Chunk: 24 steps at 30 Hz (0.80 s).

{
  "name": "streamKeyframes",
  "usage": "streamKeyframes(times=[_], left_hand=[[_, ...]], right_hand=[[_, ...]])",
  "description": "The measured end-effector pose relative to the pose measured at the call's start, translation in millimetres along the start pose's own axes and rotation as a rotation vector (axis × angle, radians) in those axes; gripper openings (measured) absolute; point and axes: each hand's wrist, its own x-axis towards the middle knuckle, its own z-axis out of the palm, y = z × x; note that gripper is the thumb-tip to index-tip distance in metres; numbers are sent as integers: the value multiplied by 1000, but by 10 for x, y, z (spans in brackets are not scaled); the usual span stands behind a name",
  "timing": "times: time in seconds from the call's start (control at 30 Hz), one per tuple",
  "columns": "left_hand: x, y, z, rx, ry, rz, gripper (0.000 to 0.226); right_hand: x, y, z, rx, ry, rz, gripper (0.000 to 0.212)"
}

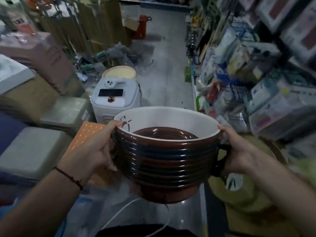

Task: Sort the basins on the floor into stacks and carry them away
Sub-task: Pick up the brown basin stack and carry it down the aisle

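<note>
Now I carry the stack of basins.
Glossy brown ribbed rims, white inside; my left hand and right hand grip opposite sides.

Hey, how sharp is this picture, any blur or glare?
Head view: the stack of basins and both hands, left hand and right hand, are fairly sharp; the shelves smear with motion blur; dim light; wide-angle bending at the edges.

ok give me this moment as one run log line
phase: carrying | load: stack of brown basins off floor | left hand: grips left rim | right hand: grips right rim | path: shop aisle, white appliance ahead
</note>
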Motion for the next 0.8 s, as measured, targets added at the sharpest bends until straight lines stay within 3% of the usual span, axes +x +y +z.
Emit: streamKeyframes(times=[0.13,0.2,0.4,0.53,0.8], left_hand=[[579,622,198,-27,-12,-33,52],[943,1001,317,-33,-33,-51,63],[1817,2271,812,27,-59,-47,49],[2200,3020,1229,104,-36,-41,41],[3311,4214,2058,92,-37,-100,58]], right_hand=[[544,-834,314,-73,53,-9,94],[793,-1250,507,-75,65,-13,84],[1167,-2334,938,-22,-28,3,62],[1432,-2963,979,108,4,14,70],[2567,-4668,1193,125,49,53,63]])
